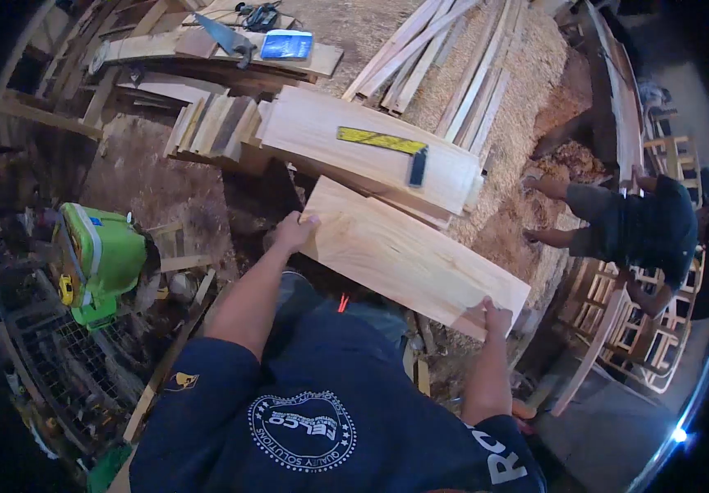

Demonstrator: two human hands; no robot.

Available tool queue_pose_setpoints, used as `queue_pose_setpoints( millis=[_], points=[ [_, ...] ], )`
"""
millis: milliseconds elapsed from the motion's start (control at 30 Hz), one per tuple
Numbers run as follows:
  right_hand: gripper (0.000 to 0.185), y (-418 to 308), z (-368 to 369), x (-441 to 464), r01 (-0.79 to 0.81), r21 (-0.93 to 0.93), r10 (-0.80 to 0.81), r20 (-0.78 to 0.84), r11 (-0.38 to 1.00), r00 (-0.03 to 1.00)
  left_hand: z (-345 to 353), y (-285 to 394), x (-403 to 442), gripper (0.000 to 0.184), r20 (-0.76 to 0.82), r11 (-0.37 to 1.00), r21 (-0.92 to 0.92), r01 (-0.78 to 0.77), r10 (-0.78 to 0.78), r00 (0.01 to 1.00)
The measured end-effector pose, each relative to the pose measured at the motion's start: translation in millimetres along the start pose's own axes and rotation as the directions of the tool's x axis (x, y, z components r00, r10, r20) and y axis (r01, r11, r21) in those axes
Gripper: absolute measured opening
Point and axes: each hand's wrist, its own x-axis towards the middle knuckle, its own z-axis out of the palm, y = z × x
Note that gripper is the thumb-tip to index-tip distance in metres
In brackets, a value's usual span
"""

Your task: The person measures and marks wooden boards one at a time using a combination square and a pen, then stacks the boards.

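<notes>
The left hand [293,233] pinched one end of a pale board [412,255], thumb uppermost; the right hand [496,318] pinched the other end likewise. The board spanned the two hands before the person's body [305,394], just beside a pile of boards [313,115]; contact between them could not be told. The step in hand appeared to be two-handed handling of the board; the next move seemed to call for even support at both ends, clear of the yellow square [383,141] on the pile. Beyond lay loose strips [428,49] and sawdust [539,62].
</notes>
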Motion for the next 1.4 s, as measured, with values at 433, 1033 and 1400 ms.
queue_pose_setpoints(
  millis=[433, 1033, 1400],
  points=[
    [0.05, -295.7, -106.5, -325.1, 0.063, 0.725, -0.427, 0.329, 0.685, 0.842, -74.3, -162.0, 106.2, 0.083, 0.357, 0.995, 0.018, 0.098, -0.098, 0.929],
    [0.036, -457.9, 131.8, -480.0, 0.932, 0.34, -0.834, 0.545, 0.126, -0.086, -183.3, -73.6, -64.9, 0.026, 0.321, 0.288, -0.87, 0.401, -0.288, 0.902],
    [0.03, -319.8, 84.4, -312.7, 0.731, 0.171, -0.645, 0.629, 0.66, 0.435, -231.2, -217.2, -2.9, 0.044, -0.161, 0.558, -0.797, 0.231, -0.564, 0.81]
  ],
)
